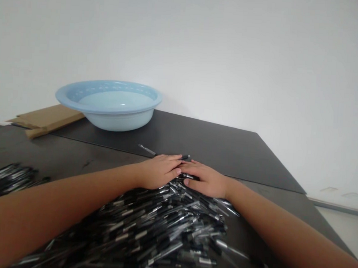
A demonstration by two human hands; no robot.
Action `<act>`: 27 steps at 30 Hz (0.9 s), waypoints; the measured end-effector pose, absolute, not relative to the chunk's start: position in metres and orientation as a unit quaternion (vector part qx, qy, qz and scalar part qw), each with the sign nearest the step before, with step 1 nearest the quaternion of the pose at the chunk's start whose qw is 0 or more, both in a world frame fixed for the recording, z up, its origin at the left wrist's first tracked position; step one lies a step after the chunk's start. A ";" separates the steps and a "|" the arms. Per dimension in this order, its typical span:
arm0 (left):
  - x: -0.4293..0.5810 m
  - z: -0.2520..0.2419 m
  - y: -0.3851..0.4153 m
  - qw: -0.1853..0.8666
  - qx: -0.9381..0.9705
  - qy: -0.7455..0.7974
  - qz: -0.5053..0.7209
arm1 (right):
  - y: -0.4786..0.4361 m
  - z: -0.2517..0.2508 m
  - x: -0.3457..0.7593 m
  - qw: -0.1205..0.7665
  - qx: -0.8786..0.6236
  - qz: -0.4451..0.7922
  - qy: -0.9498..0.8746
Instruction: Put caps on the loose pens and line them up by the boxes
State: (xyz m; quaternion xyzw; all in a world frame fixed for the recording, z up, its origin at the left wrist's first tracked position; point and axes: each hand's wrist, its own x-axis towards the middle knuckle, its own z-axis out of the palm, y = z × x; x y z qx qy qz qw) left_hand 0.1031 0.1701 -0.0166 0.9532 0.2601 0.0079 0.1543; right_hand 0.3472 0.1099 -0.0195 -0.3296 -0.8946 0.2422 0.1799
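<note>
A big heap of black and silver pens (156, 228) covers the near part of the dark table (214, 148). My left hand (159, 171) lies flat at the far edge of the heap, fingers stretched to the right. My right hand (206, 179) lies flat beside it, fingers pointing left, the fingertips of both hands meeting. Both hands press on pens at the heap's back edge. One pen (185, 156) pokes out just beyond the fingers. A single loose pen (146, 149) lies a little farther back.
A light blue plastic basin (108, 104) stands at the back left on the table. Flattened brown cardboard (44, 119) lies left of it. A smaller pile of pens (8, 177) sits at the left edge. A white wall rises behind; the table's right edge drops to a pale floor.
</note>
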 end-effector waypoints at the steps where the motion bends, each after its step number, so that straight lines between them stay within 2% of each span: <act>1: 0.102 -0.015 0.166 0.157 0.953 0.259 0.005 | 0.106 -0.018 0.346 0.183 -0.327 0.245 -0.894; 11: 0.080 0.002 0.119 0.176 0.956 0.235 0.003 | 0.056 0.001 0.345 0.168 -0.365 0.211 -0.891; 27: 0.055 0.005 0.038 0.140 0.953 0.267 0.027 | 0.017 0.007 0.367 0.143 -0.460 0.150 -0.863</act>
